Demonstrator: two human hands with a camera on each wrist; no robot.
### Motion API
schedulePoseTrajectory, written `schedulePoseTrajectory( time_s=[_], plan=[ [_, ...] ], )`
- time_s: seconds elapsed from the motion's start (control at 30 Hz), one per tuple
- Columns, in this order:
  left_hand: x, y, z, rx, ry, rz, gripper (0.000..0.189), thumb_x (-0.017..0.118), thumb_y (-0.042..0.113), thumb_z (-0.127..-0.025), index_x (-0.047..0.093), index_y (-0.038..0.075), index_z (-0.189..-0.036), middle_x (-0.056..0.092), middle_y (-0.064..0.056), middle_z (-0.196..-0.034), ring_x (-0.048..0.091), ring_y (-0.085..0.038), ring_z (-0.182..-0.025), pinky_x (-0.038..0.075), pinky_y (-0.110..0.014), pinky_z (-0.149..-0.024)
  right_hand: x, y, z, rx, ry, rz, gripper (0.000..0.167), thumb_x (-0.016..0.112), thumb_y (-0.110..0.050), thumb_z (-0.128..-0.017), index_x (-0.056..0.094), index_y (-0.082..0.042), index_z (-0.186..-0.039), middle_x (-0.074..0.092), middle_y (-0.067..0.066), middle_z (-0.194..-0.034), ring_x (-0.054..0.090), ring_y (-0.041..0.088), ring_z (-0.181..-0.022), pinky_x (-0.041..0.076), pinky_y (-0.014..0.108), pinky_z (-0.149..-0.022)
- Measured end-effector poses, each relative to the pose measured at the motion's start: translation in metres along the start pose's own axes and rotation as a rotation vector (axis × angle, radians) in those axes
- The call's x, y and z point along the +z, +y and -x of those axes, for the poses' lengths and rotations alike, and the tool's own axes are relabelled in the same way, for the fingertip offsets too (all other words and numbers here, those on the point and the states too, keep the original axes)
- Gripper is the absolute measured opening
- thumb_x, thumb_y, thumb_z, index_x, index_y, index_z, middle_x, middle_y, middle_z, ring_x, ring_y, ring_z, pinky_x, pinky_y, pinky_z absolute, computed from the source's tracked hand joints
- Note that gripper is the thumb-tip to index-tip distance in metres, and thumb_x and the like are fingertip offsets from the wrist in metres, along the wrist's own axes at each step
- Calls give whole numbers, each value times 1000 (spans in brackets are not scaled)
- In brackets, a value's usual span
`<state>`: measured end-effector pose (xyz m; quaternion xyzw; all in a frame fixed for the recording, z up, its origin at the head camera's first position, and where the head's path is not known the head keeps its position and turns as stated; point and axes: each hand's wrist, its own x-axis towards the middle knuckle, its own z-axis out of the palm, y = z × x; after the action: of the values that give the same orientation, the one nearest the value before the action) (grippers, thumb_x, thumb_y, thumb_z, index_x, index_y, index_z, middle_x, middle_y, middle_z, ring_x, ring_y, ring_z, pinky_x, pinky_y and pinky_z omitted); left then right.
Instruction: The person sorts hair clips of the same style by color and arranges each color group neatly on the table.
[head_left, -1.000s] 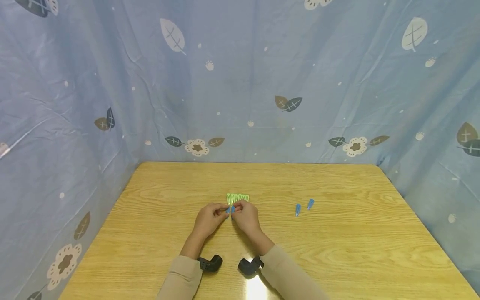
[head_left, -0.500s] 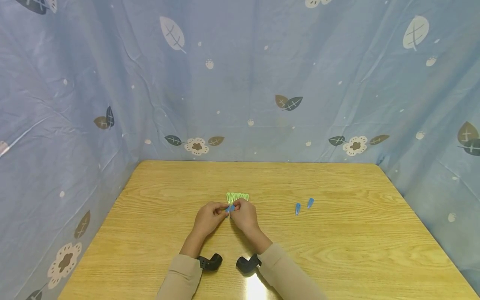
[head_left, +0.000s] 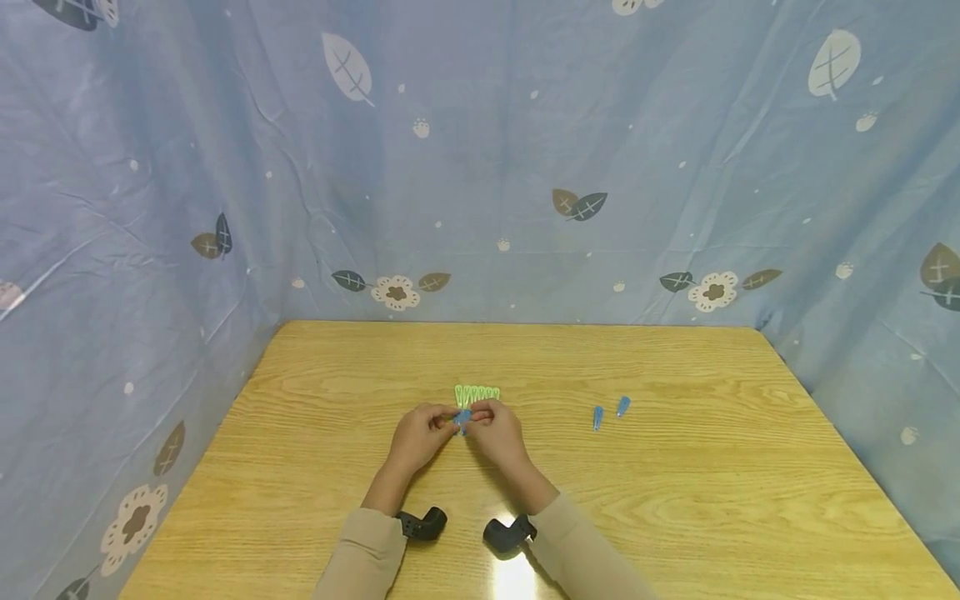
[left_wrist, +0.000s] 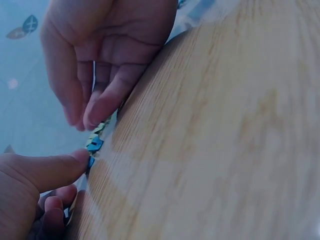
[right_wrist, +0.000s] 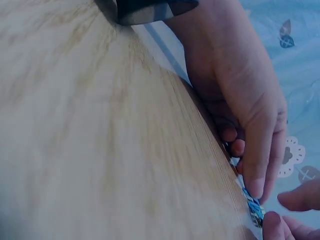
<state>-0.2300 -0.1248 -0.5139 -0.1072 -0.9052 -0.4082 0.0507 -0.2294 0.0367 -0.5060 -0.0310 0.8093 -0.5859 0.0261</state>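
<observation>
In the head view both hands meet over blue snap hair clips (head_left: pixel 462 417), just below a row of several light green snap hair clips (head_left: pixel 477 394). My left hand (head_left: pixel 417 435) is on the left side, its thumb and forefinger apart. In the left wrist view its thumb reaches straight to the edge of a blue clip (left_wrist: pixel 90 162). From the right comes my right hand (head_left: pixel 498 433), fingers extended down and fingertips close to the blue clips (right_wrist: pixel 254 204) in the right wrist view. Parts of the clips are hidden by the fingers.
Two more blue hair clips, one (head_left: pixel 597 418) and another (head_left: pixel 623 407), lie apart to the right on the wooden table (head_left: pixel 712 467). A patterned blue curtain (head_left: pixel 465 167) hangs behind and along the sides. Black wrist cameras, such as one (head_left: pixel 425 524), sit under the wrists.
The blue clips between the hands show closer together than a second ago. Both hands stay almost in place; the right hand's fingers shift slightly. The two clips at right have not moved.
</observation>
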Motion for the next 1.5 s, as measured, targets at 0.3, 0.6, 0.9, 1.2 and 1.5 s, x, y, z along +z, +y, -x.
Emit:
schedulePoseTrajectory(
  time_s=[0.3,0.6,0.9,1.2,1.5],
  plan=[
    [2,-1,1,-1,-4,9,24,74,18,-84,73,11,-107,53,3,-75,45,-11,-64,40,-24,-57,-30,5,5,-89,-30,-77,30,64,-3,-88,59,8,-115,65,19,-105,64,29,-96,53,29,-79],
    [1,-1,1,-13,2,1,24,73,19,-85,73,12,-107,53,4,-77,45,-11,-65,40,-25,-58,-75,13,15,-85,-2,-115,37,65,-4,-89,55,10,-122,59,26,-116,61,34,-104,53,28,-81],
    [3,-2,0,-17,0,4,25,74,19,-84,73,12,-108,52,5,-76,45,-10,-64,40,-24,-57,-124,25,27,-96,19,-110,40,63,-5,-92,50,10,-127,55,27,-122,58,36,-111,50,20,-83],
    [2,0,0,-22,-4,19,25,73,19,-85,73,11,-109,52,4,-76,44,-11,-65,40,-24,-57,-174,47,35,-86,152,-59,40,62,-7,-93,49,11,-127,54,28,-125,59,6,-102,45,11,-85],
    [2,-2,0,-5,9,8,26,74,18,-84,73,10,-108,53,5,-76,45,-10,-65,41,-24,-57,-202,63,33,-5,323,-22,36,59,-4,-94,49,12,-124,55,29,-122,56,-8,-89,45,8,-79]
  ],
)
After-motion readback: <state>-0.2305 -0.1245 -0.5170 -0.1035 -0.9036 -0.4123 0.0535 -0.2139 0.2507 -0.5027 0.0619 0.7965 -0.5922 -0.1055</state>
